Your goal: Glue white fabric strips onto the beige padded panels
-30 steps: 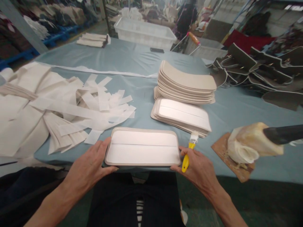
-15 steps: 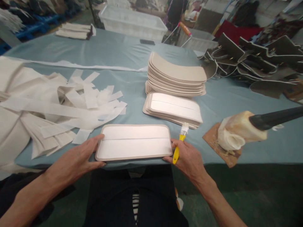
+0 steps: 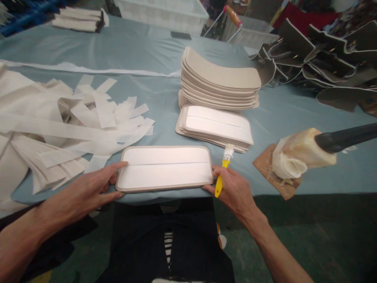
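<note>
A beige rectangular panel (image 3: 165, 175) lies flat at the table's front edge. Its top bears two white strips with a thin seam between them. At the panel's left end, my left hand (image 3: 103, 181) grips the corner, index finger on the upper rim and thumb by the lower corner. My right hand (image 3: 234, 188) is closed around a yellow-handled paintbrush (image 3: 222, 173), bristles pointing away from me. Fingers of that same hand also touch the panel's right end. Just beyond the brush is a short stack of similar white-topped panels (image 3: 218, 124).
Behind rises a taller stack of curved beige pieces (image 3: 220, 74). White strips and cloth pieces (image 3: 97, 114) spread over the left side. On the right, a glue-crusted container (image 3: 297, 157) with a black handle rests on a brown board (image 3: 265, 165). Dark grey pieces (image 3: 318, 59) are heaped at back right.
The view has tilted slightly downward, so everything sits higher. My left thumb has slid a little outward along the panel's corner. My right hand keeps the brush and its place.
</note>
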`<state>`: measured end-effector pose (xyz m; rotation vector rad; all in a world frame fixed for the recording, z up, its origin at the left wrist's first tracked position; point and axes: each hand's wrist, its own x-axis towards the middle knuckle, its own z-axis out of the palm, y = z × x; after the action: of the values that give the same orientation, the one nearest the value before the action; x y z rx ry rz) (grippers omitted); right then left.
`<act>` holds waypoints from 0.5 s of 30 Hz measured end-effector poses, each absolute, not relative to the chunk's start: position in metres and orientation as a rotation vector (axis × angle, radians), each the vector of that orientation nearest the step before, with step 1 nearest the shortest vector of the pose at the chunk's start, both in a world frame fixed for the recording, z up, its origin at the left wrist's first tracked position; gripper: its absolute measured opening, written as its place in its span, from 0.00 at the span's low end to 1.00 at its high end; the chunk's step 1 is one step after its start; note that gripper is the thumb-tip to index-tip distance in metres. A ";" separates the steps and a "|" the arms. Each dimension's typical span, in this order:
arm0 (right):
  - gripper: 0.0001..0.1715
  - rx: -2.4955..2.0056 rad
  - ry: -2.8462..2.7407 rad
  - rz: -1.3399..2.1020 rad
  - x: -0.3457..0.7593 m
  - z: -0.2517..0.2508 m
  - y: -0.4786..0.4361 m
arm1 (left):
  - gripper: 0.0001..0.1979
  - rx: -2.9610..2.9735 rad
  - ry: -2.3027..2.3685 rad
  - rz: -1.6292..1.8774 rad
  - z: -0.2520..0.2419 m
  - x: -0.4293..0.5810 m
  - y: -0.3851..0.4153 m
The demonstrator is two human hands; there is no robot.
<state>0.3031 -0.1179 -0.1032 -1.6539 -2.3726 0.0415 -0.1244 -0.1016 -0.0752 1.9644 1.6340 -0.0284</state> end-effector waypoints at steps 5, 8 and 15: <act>0.21 -1.623 -2.389 0.009 0.301 -0.103 -0.121 | 0.31 1.980 1.626 -0.002 -0.080 -0.132 -0.105; 0.23 -1.619 -2.372 0.034 0.301 -0.105 -0.122 | 0.30 1.981 1.657 -0.034 -0.088 -0.138 -0.105; 0.23 -1.573 -2.354 0.044 0.302 -0.106 -0.122 | 0.35 1.959 1.699 -0.004 -0.096 -0.143 -0.100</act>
<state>0.3018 -0.1219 -0.1064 -1.5731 -2.3536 0.0443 -0.1427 -0.1000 -0.0959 1.9594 1.6995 -0.0045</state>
